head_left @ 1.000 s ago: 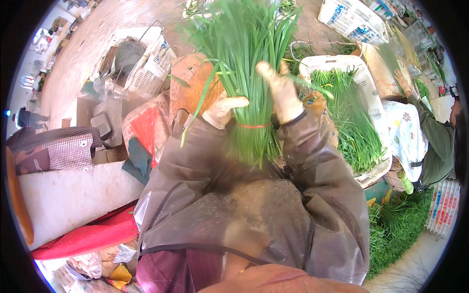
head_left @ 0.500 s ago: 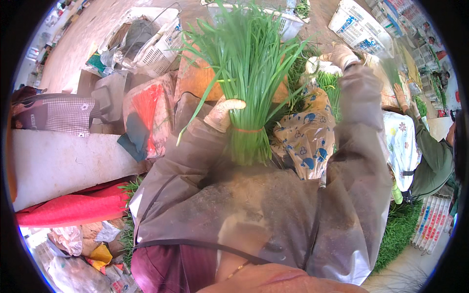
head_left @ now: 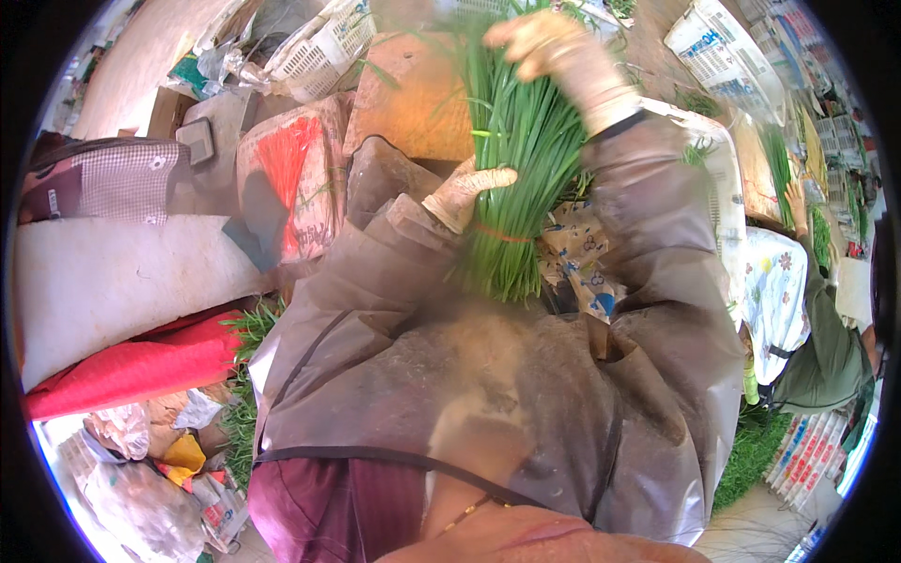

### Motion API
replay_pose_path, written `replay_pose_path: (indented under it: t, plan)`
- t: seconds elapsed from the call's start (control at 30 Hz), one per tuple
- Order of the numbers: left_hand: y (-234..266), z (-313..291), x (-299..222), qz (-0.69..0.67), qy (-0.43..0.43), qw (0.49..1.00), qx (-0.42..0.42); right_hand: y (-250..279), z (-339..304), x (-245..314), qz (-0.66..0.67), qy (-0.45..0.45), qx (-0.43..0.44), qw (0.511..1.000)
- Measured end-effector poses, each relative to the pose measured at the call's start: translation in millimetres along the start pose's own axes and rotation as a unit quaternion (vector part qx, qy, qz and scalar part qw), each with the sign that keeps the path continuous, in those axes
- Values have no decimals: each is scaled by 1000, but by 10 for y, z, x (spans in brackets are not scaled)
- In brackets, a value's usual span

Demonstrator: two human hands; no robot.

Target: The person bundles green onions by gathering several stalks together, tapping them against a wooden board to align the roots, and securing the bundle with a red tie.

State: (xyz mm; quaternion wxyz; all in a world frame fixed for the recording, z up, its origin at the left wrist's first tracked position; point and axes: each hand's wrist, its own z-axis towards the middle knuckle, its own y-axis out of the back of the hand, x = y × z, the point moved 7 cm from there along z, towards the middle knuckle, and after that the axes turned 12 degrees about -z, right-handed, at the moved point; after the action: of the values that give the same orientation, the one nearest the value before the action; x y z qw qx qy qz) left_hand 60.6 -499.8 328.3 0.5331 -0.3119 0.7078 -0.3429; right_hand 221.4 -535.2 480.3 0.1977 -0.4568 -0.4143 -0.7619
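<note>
A tall bunch of green chives [head_left: 526, 141] stands upright before my chest, with a thin red band [head_left: 502, 233] around its lower part. My gloved left hand [head_left: 465, 194] is closed on the bunch's left side just above the band, thumb lying across the leaves. Higher up, my gloved right hand [head_left: 563, 70] reaches over from the right, its fingers bent around the upper leaves; the leaf tips there are blurred and partly hidden by the hand. Both forearms are in translucent brown sleeves.
Red strips [head_left: 289, 178] lie on a worn block [head_left: 324, 150] at the left, beside an orange-brown board [head_left: 413, 94]. White crates [head_left: 718, 52] stand farther off. A patterned plastic sheet [head_left: 577, 253] lies behind the bunch. At the right a co-worker's green sleeve [head_left: 826, 347] shows.
My right hand has come from the far right onto the upper leaves. The bunch has shifted slightly right, its leaves drawn closer together; my left hand still grips it.
</note>
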Motion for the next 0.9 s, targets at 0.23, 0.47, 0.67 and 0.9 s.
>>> replay_pose_path:
  t: [0.23,0.47,0.67,0.9]
  plan:
    - [63,3,60,-94,9,995,-30,1023,-400,-299,-137,-302,-176,927]
    - [215,104,183,-131,-22,987,-91,-506,-681,-236,-241,-166,8,956]
    - [357,85,306,-170,-42,980,-90,-752,-725,-261,-486,-124,84,861]
    - [359,67,372,-167,-26,979,-113,-711,-772,-304,-362,-177,144,904]
